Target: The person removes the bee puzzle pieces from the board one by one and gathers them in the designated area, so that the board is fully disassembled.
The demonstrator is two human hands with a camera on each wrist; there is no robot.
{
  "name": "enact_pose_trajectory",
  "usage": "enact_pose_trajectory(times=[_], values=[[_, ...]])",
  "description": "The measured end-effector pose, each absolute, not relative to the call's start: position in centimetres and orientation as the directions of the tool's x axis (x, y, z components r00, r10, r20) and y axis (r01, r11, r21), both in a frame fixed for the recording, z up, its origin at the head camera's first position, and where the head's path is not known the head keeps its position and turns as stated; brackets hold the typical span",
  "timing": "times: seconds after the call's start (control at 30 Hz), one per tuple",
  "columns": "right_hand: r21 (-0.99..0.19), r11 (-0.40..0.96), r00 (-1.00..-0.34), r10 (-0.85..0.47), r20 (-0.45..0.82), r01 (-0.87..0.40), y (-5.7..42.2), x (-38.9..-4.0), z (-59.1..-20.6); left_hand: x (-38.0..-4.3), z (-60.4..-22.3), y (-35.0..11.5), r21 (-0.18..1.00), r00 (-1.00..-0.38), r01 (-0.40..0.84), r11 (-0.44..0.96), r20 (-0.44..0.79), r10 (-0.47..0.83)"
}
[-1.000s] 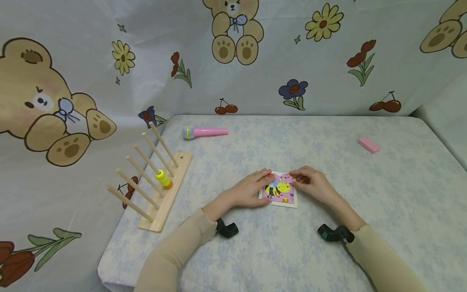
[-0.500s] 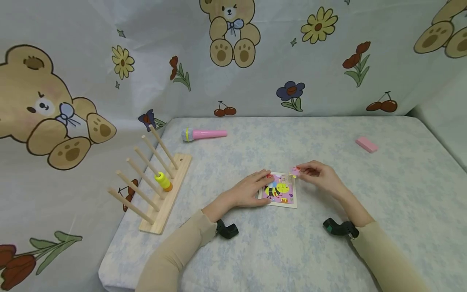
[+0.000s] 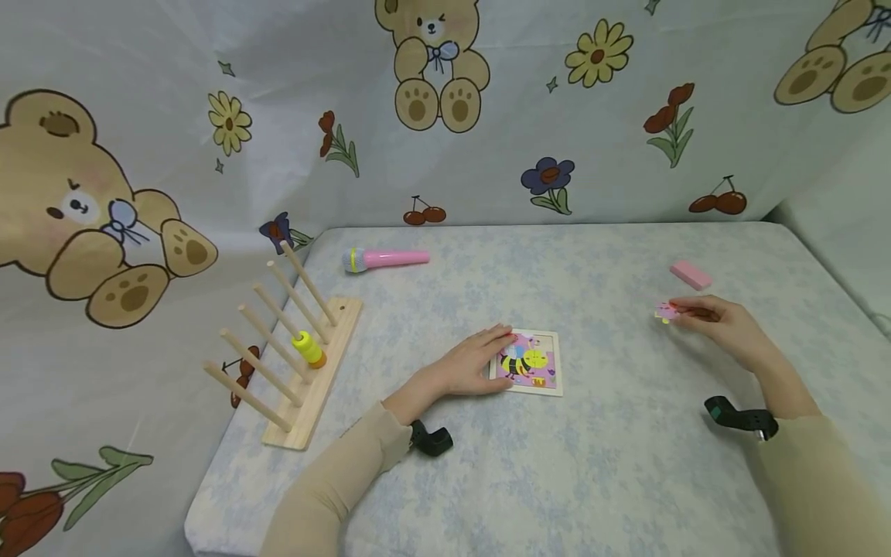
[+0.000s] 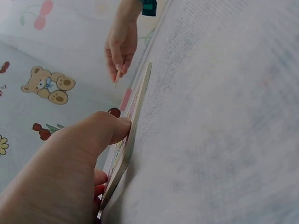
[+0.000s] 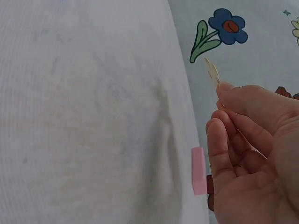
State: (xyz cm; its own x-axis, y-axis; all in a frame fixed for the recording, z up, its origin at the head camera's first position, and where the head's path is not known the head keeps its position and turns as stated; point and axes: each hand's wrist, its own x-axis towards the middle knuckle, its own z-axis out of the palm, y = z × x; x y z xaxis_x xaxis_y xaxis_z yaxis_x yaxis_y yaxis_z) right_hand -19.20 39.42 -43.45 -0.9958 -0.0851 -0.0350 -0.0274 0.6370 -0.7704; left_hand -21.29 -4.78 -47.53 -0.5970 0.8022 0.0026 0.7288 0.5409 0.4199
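Observation:
In the head view, a square jigsaw puzzle (image 3: 536,363) with a pale wooden frame and a bee picture lies flat on the table. My left hand (image 3: 469,363) rests on its left side, fingers stretched toward the far edge and the thumb near the front edge; the left wrist view shows this thumb (image 4: 117,129) against the board. Well off to the right, my right hand (image 3: 724,329) pinches a small pink puzzle piece (image 3: 666,312) above the table. The right wrist view shows the piece (image 5: 212,72) edge-on between thumb and fingers.
A wooden peg stand (image 3: 316,387) with yellow and orange rings on one peg stands at the left. Behind it lies a pink toy microphone (image 3: 393,258). A pink block (image 3: 691,275) sits beyond my right hand. A patterned cloth hangs behind the table.
My right hand has lifted the pink piece out of the puzzle's far right corner and carried it to the right, toward the pink block. My left hand has stayed on the puzzle.

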Motion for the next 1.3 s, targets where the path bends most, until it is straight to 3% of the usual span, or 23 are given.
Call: enact_pose_trajectory(times=[0.47,0.73,0.87,1.03,1.17,1.3], values=[[-0.703,0.71,-0.989,-0.124,-0.081,-0.032,40.8,-19.2,-45.5,-20.9,-47.6,-4.8,0.445,-0.605,0.71,0.546,-0.012,0.796],[-0.611,0.79,-0.987,-0.126,-0.098,-0.041,40.4,-19.9,-45.5,-21.1,-47.4,-4.8,0.432,-0.605,0.712,0.554,-0.023,0.796],[-0.631,0.775,-0.994,-0.088,-0.064,-0.028,39.8,-19.6,-44.3,-21.4,-47.0,-4.8,0.427,-0.604,0.717,0.551,-0.014,0.797],[-0.743,0.667,-0.998,-0.063,0.028,-0.063,36.5,-18.8,-41.9,-21.3,-46.8,-5.0,0.44,-0.614,0.7,0.562,-0.031,0.789],[-0.78,0.59,-0.975,-0.185,0.12,-0.208,31.3,-18.0,-41.5,-21.1,-46.9,-5.1,0.45,-0.609,0.7,0.555,-0.032,0.793],[-0.797,0.537,-0.943,-0.311,0.117,-0.277,26.5,-17.4,-42.3,-21.2,-47.1,-5.0,0.446,-0.601,0.712,0.542,-0.012,0.799]])
